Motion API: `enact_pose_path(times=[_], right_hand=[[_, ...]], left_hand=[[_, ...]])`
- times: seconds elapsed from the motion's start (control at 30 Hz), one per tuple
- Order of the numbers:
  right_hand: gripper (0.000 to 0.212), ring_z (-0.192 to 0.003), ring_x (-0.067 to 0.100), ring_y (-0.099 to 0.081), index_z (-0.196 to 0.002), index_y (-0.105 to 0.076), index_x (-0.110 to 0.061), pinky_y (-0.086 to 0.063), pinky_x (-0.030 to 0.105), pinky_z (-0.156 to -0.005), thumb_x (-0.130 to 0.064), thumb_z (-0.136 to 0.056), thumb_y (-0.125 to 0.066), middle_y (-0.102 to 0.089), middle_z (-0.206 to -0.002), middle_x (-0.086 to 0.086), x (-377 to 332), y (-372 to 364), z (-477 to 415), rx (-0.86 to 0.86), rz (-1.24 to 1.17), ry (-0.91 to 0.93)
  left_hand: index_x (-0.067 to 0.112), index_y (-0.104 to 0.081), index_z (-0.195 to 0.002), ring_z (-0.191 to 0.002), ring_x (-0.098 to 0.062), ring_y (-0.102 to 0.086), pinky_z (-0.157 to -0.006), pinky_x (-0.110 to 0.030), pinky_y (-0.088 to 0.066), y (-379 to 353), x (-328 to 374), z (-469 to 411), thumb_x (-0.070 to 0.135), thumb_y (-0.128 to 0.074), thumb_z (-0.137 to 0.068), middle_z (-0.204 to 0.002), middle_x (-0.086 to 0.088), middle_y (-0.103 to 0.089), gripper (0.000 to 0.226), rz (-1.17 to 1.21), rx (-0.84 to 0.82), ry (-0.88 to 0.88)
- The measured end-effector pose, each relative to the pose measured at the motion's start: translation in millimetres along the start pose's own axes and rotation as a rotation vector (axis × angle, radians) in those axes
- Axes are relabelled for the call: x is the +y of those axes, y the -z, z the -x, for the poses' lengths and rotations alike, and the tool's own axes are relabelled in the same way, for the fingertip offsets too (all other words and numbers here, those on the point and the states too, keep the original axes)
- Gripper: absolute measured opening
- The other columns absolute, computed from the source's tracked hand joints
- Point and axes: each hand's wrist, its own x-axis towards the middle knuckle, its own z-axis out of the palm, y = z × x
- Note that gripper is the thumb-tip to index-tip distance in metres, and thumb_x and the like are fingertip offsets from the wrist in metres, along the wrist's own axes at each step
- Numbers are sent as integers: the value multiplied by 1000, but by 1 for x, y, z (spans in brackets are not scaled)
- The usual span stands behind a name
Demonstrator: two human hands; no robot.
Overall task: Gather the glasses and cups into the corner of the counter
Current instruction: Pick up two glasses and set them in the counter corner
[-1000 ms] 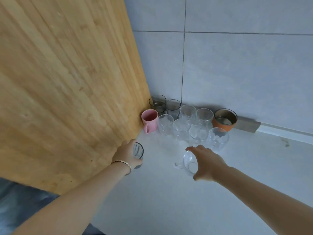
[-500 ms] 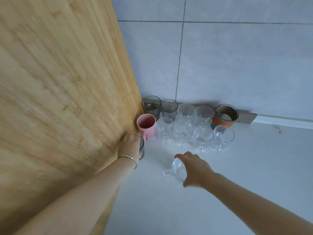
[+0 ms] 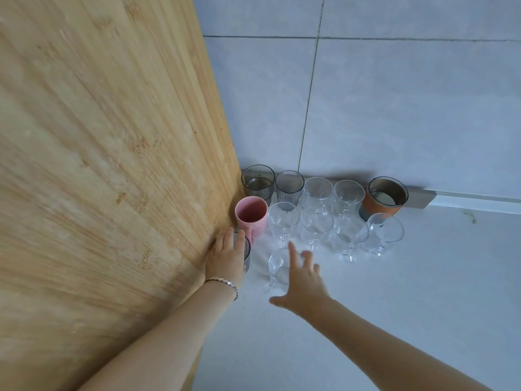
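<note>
Left hand is wrapped over a dark ribbed glass, gripping it tight against the wooden panel, just near of the pink mug. Right hand is spread open, fingers splayed, palm down over a clear cup that stands on the surface with its handle pointing near-left; the fingertips reach past its rim, but I cannot tell whether they touch it. In the corner the rest are packed close: far row, a smoky glass, a ribbed glass, two clear ones, then an orange cup at the right against the tiled wall. Nearer row, the pink mug and four clear handled cups side by side. A bracelet sits on the left wrist.
</note>
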Motion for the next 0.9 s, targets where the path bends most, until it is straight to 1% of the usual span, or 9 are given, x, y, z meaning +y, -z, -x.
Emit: enact_pose_path(times=[0.07, 0.13, 0.3, 0.4, 0.53, 0.63, 0.73, 0.8, 0.9], right_hand=[[112, -112, 30, -57, -149, 2, -19, -49, 34, -93, -48, -72, -74, -29, -135, 13, -5, -6, -2, 43, -142, -168], [97, -104, 30, -62, -148, -7, -19, -52, 33, -87, -44, -78, -70, -34, -131, 13, -9, -7, -10, 97, -185, -191], [94, -113, 29, -57, -148, -8, -25, -49, 35, -93, -38, -79, -70, -34, -136, 9, -16, -5, -29, 63, -176, -72], [97, -119, 28, -53, -149, -5, -20, -48, 35, -96, -36, -79, -71, -34, -141, 9, -16, -1, -35, 48, -179, -66], [90, -117, 29, -56, -148, -10, -18, -49, 37, -95, -36, -82, -69, -36, -140, 9, -11, 5, -23, 77, -233, -56], [79, -109, 27, -59, -145, -17, -20, -51, 37, -91, -36, -84, -65, -44, -133, 6, 4, 6, 0, 21, -213, -21], [58, -114, 22, -56, -139, -34, -24, -45, 32, -94, -33, -87, -57, -53, -129, 2, 39, 16, 25, -76, -150, -31], [47, -115, 19, -55, -132, -44, -25, -43, 30, -93, -33, -88, -55, -57, -126, 0, 72, 28, 43, -136, -131, -78], [43, -118, 20, -54, -129, -48, -25, -43, 32, -97, -34, -87, -54, -56, -130, -1, 129, 49, 76, -179, -122, -187]], left_hand=[[16, -12, -148, -143, -25, -17, -117, -35, -24, -1, 0, 1, 26, -55, -90, -154, -7, -18, 73, 11, 4, -1], [17, -12, -148, -144, -25, -16, -117, -35, -22, 0, 0, 1, 27, -55, -90, -155, -7, -16, 73, 12, 0, -1], [17, -8, -149, -145, -25, -12, -119, -35, -19, -3, 1, 1, 26, -53, -92, -157, -7, -13, 73, -16, 3, 2], [19, -6, -149, -146, -25, -10, -119, -35, -19, -5, 0, 1, 26, -52, -93, -158, -8, -10, 74, -13, -15, 14], [19, -5, -149, -146, -25, -10, -118, -35, -20, 1, 0, 2, 28, -52, -92, -158, -7, -8, 74, -11, -68, 32], [16, -10, -148, -142, -28, -22, -114, -36, -27, 10, 12, 9, 24, -54, -89, -155, -12, -14, 74, 10, -35, 44], [12, -33, -140, -125, -30, -42, -104, -38, -36, 20, 38, 14, 14, -56, -81, -141, -12, -36, 63, 53, 90, -122], [15, -48, -126, -117, -27, -47, -100, -37, -38, 25, 68, 18, 14, -50, -83, -128, -7, -49, 43, 6, 2, -296], [19, -50, -123, -114, -24, -54, -98, -34, -44, 27, 131, 29, 26, -46, -89, -127, -2, -54, 35, 41, -369, -336]])
